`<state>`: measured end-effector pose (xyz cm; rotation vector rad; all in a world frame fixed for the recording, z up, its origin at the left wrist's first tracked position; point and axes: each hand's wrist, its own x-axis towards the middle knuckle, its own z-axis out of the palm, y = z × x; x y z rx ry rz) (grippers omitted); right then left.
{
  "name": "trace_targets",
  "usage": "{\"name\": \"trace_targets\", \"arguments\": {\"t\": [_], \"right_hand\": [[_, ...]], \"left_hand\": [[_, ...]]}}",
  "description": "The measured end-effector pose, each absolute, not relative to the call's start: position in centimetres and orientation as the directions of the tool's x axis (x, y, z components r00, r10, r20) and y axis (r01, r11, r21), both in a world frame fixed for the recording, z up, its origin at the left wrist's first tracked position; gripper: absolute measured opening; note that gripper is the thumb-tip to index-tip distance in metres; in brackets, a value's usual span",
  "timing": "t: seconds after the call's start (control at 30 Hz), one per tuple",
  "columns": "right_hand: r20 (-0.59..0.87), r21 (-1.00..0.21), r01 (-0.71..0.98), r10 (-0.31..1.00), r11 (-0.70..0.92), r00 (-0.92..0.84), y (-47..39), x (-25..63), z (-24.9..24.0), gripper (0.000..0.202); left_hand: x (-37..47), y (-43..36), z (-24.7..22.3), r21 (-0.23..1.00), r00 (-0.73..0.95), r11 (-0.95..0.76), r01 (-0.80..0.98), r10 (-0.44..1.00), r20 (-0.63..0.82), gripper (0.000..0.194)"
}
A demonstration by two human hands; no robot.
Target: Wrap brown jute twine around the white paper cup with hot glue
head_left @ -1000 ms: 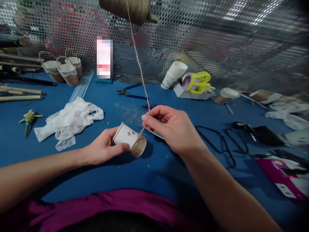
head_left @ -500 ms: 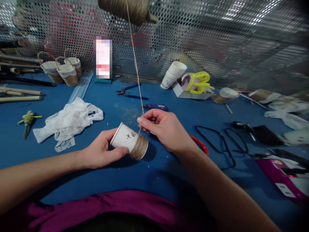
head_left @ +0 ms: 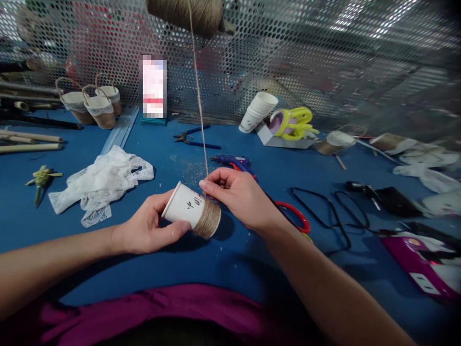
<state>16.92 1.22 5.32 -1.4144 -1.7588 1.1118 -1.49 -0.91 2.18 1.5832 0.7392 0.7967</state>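
Observation:
My left hand [head_left: 147, 228] grips a white paper cup [head_left: 182, 207] lying on its side above the blue table [head_left: 223, 259]. The cup's bottom end is wound with brown twine [head_left: 209, 221]. My right hand [head_left: 239, 194] pinches the twine strand [head_left: 198, 91] right at the cup. That strand runs straight up to a big twine spool [head_left: 187, 13] hanging at the top of the view.
White lace cloth [head_left: 103, 182] lies left. Three small finished baskets [head_left: 91, 103] stand far left by the perforated metal screen. Blue pliers [head_left: 194, 136], a glue gun [head_left: 232, 161], a stack of cups [head_left: 259, 111], red-handled scissors [head_left: 297, 216] and a black cable [head_left: 331, 216] lie around.
My right hand has moved left and down along the strand to the cup, uncovering the glue gun and scissors. More twine is wound on the cup, which has turned slightly.

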Motion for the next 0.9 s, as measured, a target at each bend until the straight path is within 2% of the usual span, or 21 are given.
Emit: {"name": "trace_targets", "arguments": {"t": [0.2, 0.57, 0.9], "right_hand": [[-0.060, -0.911, 0.410, 0.970, 0.044, -0.237, 1.2, 16.7, 4.9, 0.020], [-0.085, -0.898, 0.439, 0.979, 0.005, -0.185, 1.4, 16.4, 4.6, 0.020], [-0.088, -0.887, 0.462, 0.979, 0.007, -0.184, 1.5, 16.2, 4.5, 0.020]], "left_hand": [[-1.5, -0.9, 2.3, 0.988, 0.565, -0.153, 0.038, 0.818, 0.105, 0.017], [-1.5, -0.4, 1.4, 0.992, 0.520, 0.108, -0.066, 0.853, -0.058, 0.026], [-1.1, -0.6, 2.0, 0.985, 0.521, 0.154, -0.075, 0.848, -0.093, 0.028]]}}
